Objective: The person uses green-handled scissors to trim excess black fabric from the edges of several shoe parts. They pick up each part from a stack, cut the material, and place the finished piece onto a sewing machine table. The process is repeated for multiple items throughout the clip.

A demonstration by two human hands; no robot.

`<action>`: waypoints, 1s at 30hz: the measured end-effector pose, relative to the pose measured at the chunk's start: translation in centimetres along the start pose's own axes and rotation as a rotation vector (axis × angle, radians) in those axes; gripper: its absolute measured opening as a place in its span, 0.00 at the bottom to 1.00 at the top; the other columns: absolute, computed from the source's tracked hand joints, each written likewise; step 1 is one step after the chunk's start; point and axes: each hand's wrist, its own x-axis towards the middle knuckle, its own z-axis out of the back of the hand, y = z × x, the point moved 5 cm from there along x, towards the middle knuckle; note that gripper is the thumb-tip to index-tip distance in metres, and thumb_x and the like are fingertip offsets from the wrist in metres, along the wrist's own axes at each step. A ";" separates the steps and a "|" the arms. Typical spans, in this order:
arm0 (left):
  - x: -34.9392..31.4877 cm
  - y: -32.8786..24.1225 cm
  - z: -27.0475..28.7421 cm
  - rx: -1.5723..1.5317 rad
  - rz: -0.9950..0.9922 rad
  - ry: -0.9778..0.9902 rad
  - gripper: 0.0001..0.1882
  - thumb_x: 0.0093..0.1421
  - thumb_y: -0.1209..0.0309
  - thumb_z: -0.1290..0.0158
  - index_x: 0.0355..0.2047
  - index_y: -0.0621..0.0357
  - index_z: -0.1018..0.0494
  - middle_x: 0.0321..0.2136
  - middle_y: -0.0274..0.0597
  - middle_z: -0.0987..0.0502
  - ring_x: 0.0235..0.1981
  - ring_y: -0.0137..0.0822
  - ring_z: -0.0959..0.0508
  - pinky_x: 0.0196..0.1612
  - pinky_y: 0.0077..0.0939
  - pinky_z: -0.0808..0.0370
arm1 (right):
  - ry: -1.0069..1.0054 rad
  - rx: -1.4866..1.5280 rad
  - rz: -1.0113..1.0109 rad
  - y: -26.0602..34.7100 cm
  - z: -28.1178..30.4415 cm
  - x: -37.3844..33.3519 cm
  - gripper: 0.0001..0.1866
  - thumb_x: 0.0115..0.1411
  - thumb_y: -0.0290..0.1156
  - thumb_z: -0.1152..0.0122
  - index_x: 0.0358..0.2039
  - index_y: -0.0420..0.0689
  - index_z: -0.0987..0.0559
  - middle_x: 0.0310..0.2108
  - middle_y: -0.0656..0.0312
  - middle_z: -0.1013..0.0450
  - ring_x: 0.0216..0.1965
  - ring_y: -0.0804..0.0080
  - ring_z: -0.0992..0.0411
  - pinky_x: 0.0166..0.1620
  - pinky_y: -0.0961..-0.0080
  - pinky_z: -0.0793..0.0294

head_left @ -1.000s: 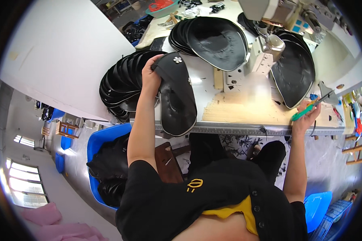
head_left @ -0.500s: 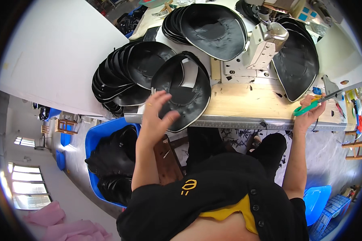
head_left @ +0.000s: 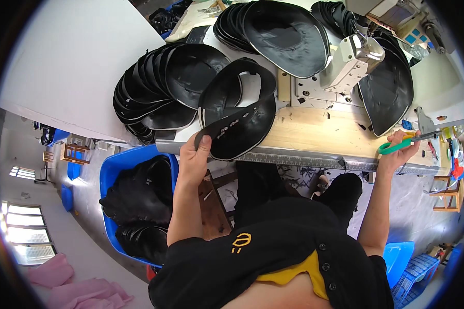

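Note:
At the table's front edge, my left hand (head_left: 193, 160) pinches the near-left rim of a black rounded leather-like piece (head_left: 250, 126), thumb on top. That rim is lifted and folded over, showing pale flecks along it; a pale patch lies inside the piece's far end. My right hand (head_left: 399, 154) is closed on green-handled scissors (head_left: 428, 135), whose blades point right above the table's right end. Against the held piece's left side leans a stack of similar black pieces (head_left: 193, 74).
A white sewing machine (head_left: 353, 62) stands beyond the wooden board (head_left: 314, 129). More black pieces (head_left: 286, 38) are stacked at the back, others (head_left: 389, 85) at right. A ruler strip (head_left: 304, 158) runs along the front edge. Below left sits a blue tub (head_left: 108, 177) of black pieces.
My left hand has gone from open above the piece to pinching its near-left rim, which is now folded up. The right hand still holds the scissors in nearly the same place.

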 end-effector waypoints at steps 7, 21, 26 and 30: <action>-0.5 1.2 0.9 -0.133 -0.046 -0.128 0.19 0.64 0.59 0.53 0.45 0.64 0.28 0.34 0.34 0.24 0.36 0.24 0.29 0.42 0.19 0.33 | 0.004 -0.024 -0.021 -0.1 -0.2 0.1 0.30 0.61 0.29 0.46 0.59 0.40 0.48 0.31 0.62 0.34 0.26 0.81 0.34 0.27 0.87 0.33; -5.4 -5.5 -6.1 0.390 -0.815 0.089 0.17 0.40 0.85 0.43 0.34 0.61 0.23 0.35 0.47 0.22 0.37 0.46 0.22 0.39 0.33 0.24 | -0.050 -0.027 -0.005 2.1 -0.1 -0.6 0.29 0.59 0.23 0.47 0.58 0.39 0.47 0.30 0.61 0.34 0.25 0.79 0.34 0.28 0.84 0.32; -6.5 -5.0 -10.0 0.307 -0.849 0.173 0.17 0.40 0.85 0.44 0.34 0.60 0.23 0.37 0.47 0.23 0.38 0.47 0.22 0.40 0.33 0.24 | 0.163 0.224 -0.137 6.9 -1.7 -7.1 0.28 0.61 0.31 0.50 0.59 0.45 0.48 0.27 0.61 0.34 0.23 0.78 0.37 0.25 0.83 0.34; -7.2 -5.7 -12.7 0.204 -0.953 0.235 0.15 0.42 0.84 0.44 0.34 0.64 0.24 0.34 0.51 0.23 0.36 0.50 0.21 0.40 0.34 0.23 | 0.401 0.662 -0.813 7.3 -4.8 -13.8 0.36 0.59 0.48 0.44 0.59 0.46 0.49 0.31 0.57 0.32 0.25 0.74 0.33 0.29 0.76 0.30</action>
